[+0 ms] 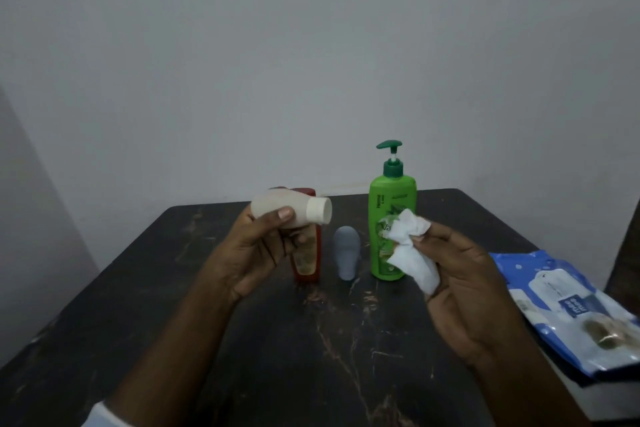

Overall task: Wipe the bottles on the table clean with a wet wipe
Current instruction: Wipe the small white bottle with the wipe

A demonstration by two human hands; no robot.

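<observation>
Cream-white plastic bottle (287, 213) is held on its side, off the table (194, 288), by the left hand (263, 250): thumb is pressed on the near face, fingers are curled round the back, and the white cap is pointed toward the right hand (460, 274). A crumpled wet wipe (408, 250) is pinched in the right hand, thumb & fingertips clamped on it, w/ a loose tail hung down over the palm. Wipe & bottle are near each other but apart; no contact is made at this moment.

Beyond the left hand's knuckles a red bottle (306, 267) is stood, partly hidden by it. Between the two hands, further out, a small grey bottle (346, 256) is seen. Just beyond the right hand's fingertips a green pump bottle (391, 204) is stood upright. Outside the right wrist a blue wipes pack (561, 302) is laid flat.

Risks, as judged: the bottle is gripped at mid-body only, so it could be twisted loose or dropped once rubbed w/ a wet, slick wipe, esp. toward the cap end. The standing bottles could be knocked over if either hand is swung outward; the tall pump bottle esp., being closest to the wipe. Cap tightness can't be told; if loose, contents could be spilled at this tilt.
</observation>
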